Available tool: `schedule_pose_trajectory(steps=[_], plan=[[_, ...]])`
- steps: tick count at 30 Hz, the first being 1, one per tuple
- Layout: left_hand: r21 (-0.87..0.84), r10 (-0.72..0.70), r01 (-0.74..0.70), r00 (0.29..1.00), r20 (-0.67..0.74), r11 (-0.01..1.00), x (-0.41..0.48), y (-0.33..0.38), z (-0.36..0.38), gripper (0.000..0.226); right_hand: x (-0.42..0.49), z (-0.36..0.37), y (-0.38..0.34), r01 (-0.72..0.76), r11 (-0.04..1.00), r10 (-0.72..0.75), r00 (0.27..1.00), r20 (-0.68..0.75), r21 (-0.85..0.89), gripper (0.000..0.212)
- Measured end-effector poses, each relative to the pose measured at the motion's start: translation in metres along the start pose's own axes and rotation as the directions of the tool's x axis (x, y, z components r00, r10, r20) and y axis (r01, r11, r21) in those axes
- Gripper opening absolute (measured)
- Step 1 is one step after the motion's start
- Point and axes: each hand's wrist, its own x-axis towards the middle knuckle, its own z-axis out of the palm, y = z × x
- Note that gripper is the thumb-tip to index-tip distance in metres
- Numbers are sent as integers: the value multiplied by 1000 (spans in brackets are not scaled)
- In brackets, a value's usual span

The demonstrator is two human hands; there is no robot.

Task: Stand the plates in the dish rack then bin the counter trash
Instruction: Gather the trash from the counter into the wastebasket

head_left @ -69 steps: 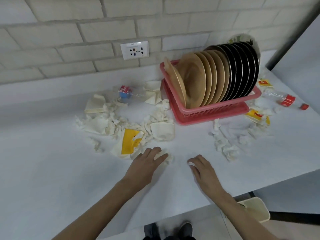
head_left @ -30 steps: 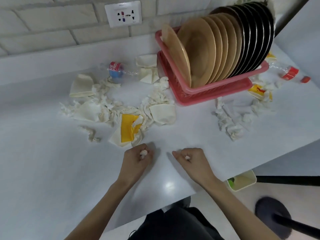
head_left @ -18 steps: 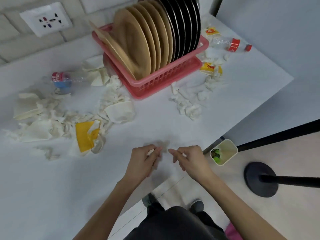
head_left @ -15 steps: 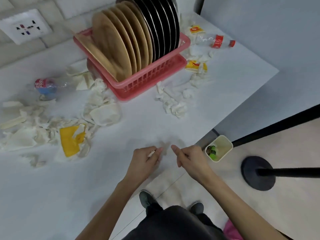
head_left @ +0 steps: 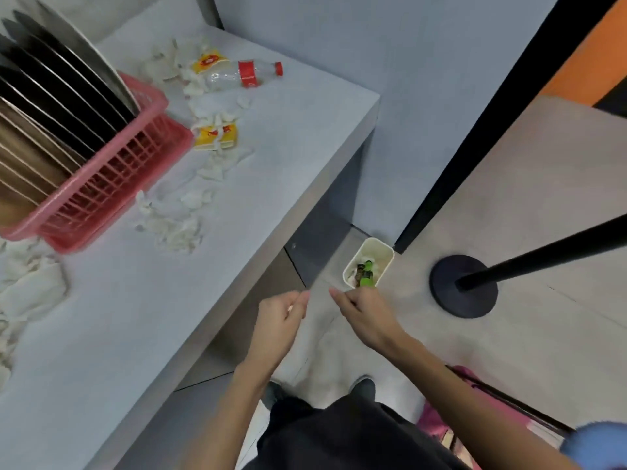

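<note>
Our left hand (head_left: 281, 322) pinches a paper scrap (head_left: 290, 308), right hand (head_left: 364, 315) curled, contents unseen; bin (head_left: 382, 250) sits below and ahead, nearer the right.

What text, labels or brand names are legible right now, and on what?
Clear bottle, red label: print too blurred to read.
Far yellow wrapper, by that bottle: red logo, unreadable.
Near yellow wrapper, beside the pink rack: red logo, unreadable.
Green bottle in the bin: no legible text.
Nothing can be quoted.
</note>
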Motion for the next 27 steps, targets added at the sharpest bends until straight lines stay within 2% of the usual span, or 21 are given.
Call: schedule_pose_trajectory(steps=[4,9,13,17,23,25,27], plan=[[14,-41,40,996,80,999,23,16,39,36,11,-28,41,-41,999,42,999,8,-24,57],[54,-102,94,979,177,994,64,8,81,17,38,-51,92,-122,992,122,992,33,9,29],[136,-181,144,930,319,980,114,-14,109,15,71,-66,123,-227,973,226,973,48,34,14],[143,-240,197,874,423,970,171,-42,140,18,110,-70,164,-352,931,347,936,63,92,11],[169,-370,334,752,545,927,238,-114,211,12,167,-47,247,-497,801,514,857,42,334,22],[130,-382,371,762,523,919,253,-140,240,13,183,-32,281,-528,755,553,832,56,390,23],[130,-348,329,786,512,935,273,-165,273,21,195,-17,315,-560,705,593,802,71,434,23]])
